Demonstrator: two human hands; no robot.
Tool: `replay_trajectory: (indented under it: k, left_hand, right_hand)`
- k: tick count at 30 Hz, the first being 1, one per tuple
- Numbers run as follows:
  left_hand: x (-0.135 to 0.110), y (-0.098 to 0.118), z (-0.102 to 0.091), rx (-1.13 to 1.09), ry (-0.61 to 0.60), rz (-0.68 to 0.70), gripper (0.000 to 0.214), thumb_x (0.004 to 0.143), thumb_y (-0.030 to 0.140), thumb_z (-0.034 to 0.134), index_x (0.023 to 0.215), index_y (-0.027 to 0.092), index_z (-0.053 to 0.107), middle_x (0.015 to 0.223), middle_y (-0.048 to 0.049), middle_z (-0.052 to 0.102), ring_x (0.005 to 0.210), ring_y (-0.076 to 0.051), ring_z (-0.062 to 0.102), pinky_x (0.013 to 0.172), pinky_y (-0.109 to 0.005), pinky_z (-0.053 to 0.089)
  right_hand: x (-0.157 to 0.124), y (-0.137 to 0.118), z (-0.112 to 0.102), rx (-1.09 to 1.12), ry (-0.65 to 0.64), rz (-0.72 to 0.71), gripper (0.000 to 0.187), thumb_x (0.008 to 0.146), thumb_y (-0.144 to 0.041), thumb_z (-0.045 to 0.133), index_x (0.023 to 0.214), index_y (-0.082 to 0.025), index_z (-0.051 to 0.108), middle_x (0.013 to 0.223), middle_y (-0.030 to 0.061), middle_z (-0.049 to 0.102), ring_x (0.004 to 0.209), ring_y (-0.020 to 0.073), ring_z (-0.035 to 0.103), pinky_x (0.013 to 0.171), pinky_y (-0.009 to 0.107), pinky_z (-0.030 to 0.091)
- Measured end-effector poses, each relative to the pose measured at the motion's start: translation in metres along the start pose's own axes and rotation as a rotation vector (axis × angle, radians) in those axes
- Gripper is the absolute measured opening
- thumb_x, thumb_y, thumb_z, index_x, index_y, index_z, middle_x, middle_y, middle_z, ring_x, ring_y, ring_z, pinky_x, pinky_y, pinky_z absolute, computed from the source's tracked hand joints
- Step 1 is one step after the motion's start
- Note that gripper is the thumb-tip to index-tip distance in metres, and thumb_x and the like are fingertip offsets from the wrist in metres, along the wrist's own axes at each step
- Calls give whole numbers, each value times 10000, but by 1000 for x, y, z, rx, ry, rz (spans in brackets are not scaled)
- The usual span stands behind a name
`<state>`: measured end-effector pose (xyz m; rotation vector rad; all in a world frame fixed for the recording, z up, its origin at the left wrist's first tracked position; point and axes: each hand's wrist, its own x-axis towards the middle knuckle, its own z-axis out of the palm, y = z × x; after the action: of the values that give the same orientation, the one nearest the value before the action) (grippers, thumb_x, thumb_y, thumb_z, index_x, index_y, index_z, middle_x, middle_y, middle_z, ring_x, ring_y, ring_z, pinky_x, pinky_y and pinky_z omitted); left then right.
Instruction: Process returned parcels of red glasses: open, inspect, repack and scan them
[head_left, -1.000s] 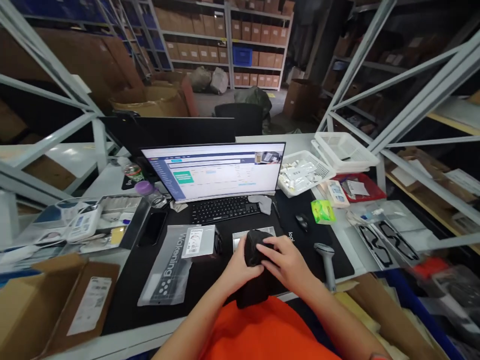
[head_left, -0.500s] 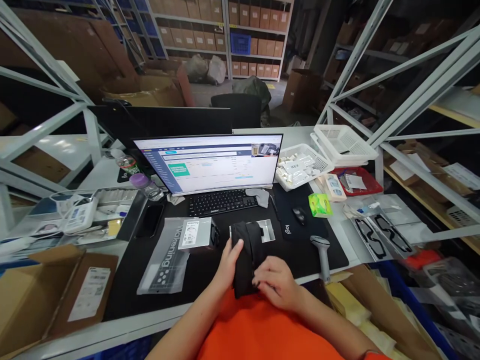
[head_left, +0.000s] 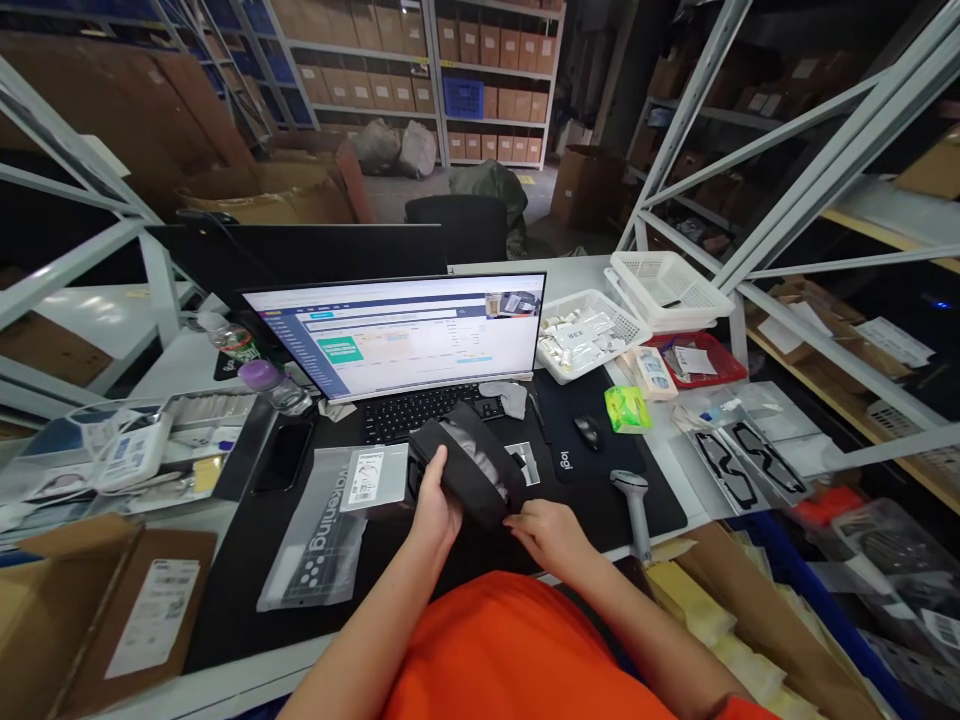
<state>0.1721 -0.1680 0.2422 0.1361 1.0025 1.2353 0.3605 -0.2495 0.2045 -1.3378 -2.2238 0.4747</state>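
A black zip pouch [head_left: 480, 490] is held above the desk in front of me, tilted, with its mouth parted and a grey inside showing. My left hand [head_left: 436, 505] grips its left side, thumb on top. At the pouch's lower right corner, my right hand [head_left: 546, 530] has its fingers pinched on the edge; a zip pull there is too small to make out. Just left of the pouch lies a silver-and-black box [head_left: 377, 480] with a white label. Under that box is a clear plastic bag [head_left: 322, 540] printed "Wakening". A small silver card [head_left: 525, 462] shows behind the pouch.
Behind the pouch stand a keyboard [head_left: 420, 412] and a lit monitor [head_left: 405, 340]. To the right are a mouse [head_left: 587, 432], a barcode scanner [head_left: 634, 505], a green packet [head_left: 628, 409] and a white basket [head_left: 634, 335]. An open carton [head_left: 161, 600] stands at the left front.
The pouch has turned from upright to tilted leftward, and its mouth now gapes to show the grey inside. My right hand has shifted to its lower corner. The view has swung slightly right.
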Motion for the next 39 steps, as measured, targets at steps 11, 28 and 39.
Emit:
replay_trajectory:
  k: [11,28,39]
  left_hand:
    - [-21,-28,-68,154,-266,4,801,559,222,896,1311,191,621,1185,-135,730,1190,-354,640,1095,-513,465]
    - [-63,-47,-140,6,-164,-268,729,530,51,830,1224,204,668,1157,-120,747,1234,-343,623,1124,-507,458]
    - [-49,-56,-157,-123,18,-486,347,616,15,730,946,108,678,1003,-154,759,1143,-339,677,1088,-507,497]
  right_hand:
    - [35,-22,-12,347,47,155,447,971,-219,492,1416,-247,531,1442,123,525,1369,236,482,1162,457,400]
    - [38,-33,56,211,-187,264,429,678,-285,853,1034,-191,634,1203,119,464,1179,310,480,1050,505,443]
    - [32,-30,83,487,142,357,251,793,-296,666,1003,-202,565,954,53,652,891,232,619,813,357,497]
